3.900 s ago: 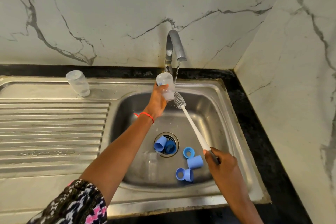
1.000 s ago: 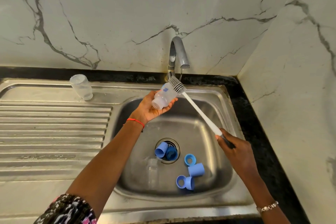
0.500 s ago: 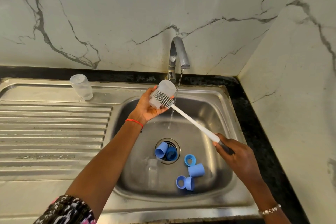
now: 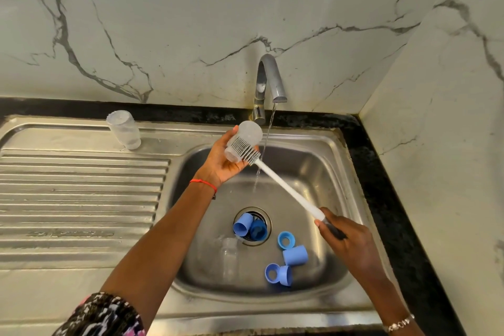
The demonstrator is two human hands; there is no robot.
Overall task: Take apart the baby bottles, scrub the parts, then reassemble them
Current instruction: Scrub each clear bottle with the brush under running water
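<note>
Over the sink basin, left hand cupping clear bottle, right hand gripping brush handle

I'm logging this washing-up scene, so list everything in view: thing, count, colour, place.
bottle: 1, clear, held over the basin, brush head against its side
brush: 1, white handle with grey bristles, slanting across the basin
second bottle: 1, clear, upside down on the drainboard's back edge
third bottle: 1, clear, lying in the basin left of the drain
caps and rings: 6 or so, blue, two over the drain, the rest at the basin's front right
tap: 1, chrome, running a thin stream
sink: 1, steel, ribbed drainboard on the left
counter: 1, black, round the sink
wall: white marble
left hand: holds the bottle
right hand: grips the brush handle
</note>
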